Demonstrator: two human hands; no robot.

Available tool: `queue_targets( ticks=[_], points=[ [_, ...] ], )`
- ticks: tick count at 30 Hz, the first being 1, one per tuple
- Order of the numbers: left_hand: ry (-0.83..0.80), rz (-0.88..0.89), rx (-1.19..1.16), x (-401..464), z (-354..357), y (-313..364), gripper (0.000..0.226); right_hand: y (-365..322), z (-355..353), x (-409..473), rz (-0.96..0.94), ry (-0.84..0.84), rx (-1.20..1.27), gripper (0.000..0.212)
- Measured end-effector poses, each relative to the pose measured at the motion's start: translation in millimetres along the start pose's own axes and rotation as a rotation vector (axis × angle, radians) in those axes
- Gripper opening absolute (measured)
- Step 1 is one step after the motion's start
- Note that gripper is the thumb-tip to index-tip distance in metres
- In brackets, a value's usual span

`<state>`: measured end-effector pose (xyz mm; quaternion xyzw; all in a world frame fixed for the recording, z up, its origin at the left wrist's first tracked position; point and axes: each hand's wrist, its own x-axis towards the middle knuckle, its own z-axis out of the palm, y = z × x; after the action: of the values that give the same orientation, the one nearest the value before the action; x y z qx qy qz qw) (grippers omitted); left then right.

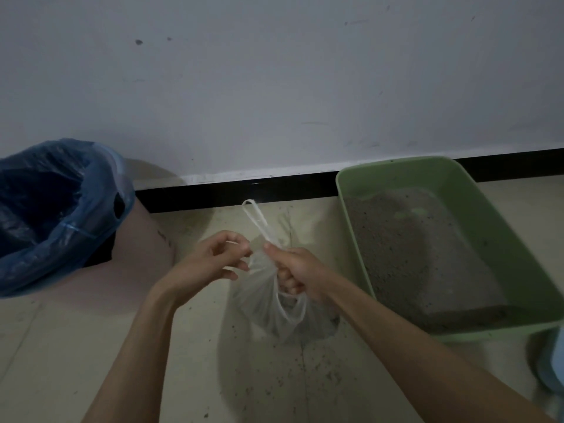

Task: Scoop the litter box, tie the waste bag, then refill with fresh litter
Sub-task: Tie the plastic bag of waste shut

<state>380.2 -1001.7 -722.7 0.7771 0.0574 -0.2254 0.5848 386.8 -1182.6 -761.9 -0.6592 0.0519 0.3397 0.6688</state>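
The right hand (300,267) squeezes the clear bag (271,309) neck mid-frame; the left hand (213,254) pinches its handle (256,219) beside it.

Both hands work at the neck of a clear plastic waste bag (268,306) that hangs above the tiled floor (61,346). The right hand (297,270) is fisted around the gathered top, one handle loop (254,219) standing up from it; the left hand (213,257) pinches film just beside it. Right of them sits a green litter box (500,239) with grey litter (396,248). At left stands a bin with a blue liner (61,209). Spilled granules (274,383) dot the floor.
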Motion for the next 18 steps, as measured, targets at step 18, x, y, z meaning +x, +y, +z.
queue_targets(
  ticks=[18],
  points=[
    [0.205,0.076,0.051,12.5,26.2,-28.4,0.034,3.5,-34.7,-8.3,0.123,0.070,0.231,0.017]
  ],
)
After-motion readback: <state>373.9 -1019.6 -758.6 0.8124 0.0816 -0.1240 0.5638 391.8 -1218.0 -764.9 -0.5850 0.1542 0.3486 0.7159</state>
